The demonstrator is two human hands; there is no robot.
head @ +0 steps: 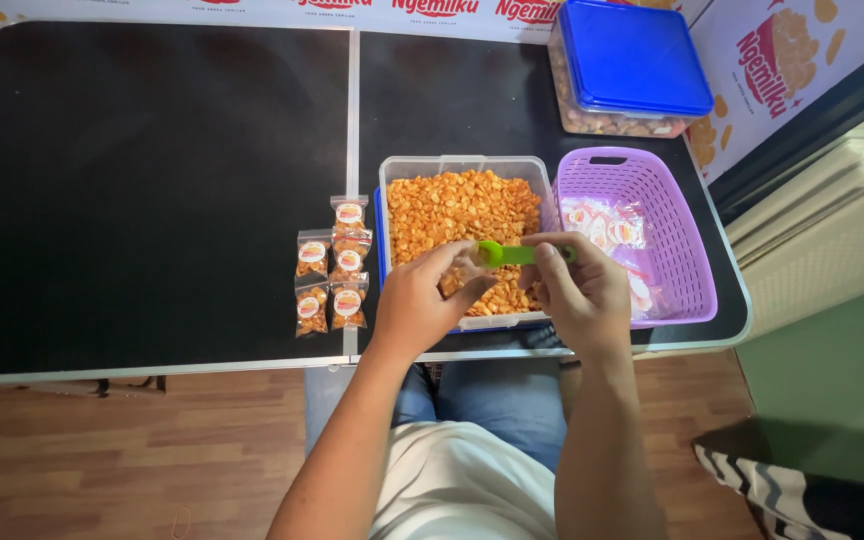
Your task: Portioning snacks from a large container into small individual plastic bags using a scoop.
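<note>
A clear plastic tub (464,165) full of orange snack pieces sits on the black table in front of me. My right hand (584,292) holds a green scoop (508,254) by its handle over the near part of the tub. My left hand (426,298) is closed just left of the scoop's bowl, fingers pinched around something small that I cannot make out. Several small filled clear bags with round labels (333,265) lie in two short columns left of the tub.
A purple basket (674,232) holding empty labelled bags stands right of the tub. A blue-lidded clear box (628,62) of snacks sits at the back right. The black folding table (142,190) has a metal seam down its middle. Its front edge is above my lap.
</note>
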